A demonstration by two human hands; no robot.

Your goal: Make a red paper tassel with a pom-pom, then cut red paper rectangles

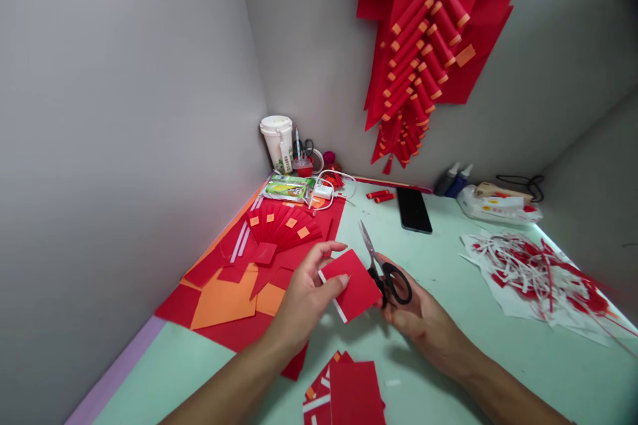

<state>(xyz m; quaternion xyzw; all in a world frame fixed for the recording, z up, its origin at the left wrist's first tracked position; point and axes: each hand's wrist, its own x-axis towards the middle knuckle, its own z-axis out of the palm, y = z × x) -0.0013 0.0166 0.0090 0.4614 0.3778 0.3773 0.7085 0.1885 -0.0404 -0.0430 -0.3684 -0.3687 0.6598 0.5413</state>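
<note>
Between thumb and fingers, my left hand (315, 282) grips a small red card (353, 287) with a white strip along its lower left edge. My right hand (416, 312) has black-handled scissors (386, 272), blades pointing up and away, just right of the card. The fingertips of that hand are close to the card's right corner; I cannot tell whether they touch it. Below both hands lies a loose pile of red cards (356, 392), some with white strips and orange bits. A small white paper scrap (393, 383) lies beside the pile.
Red and orange paper sheets (224, 302) cover the left side. White and red shreds (538, 275) are heaped at right. Behind stand a phone (413, 210), red paper rolls (380, 196), glue bottles (452, 180) and a white cup (276, 143). Paper firecrackers (416, 66) hang on the wall.
</note>
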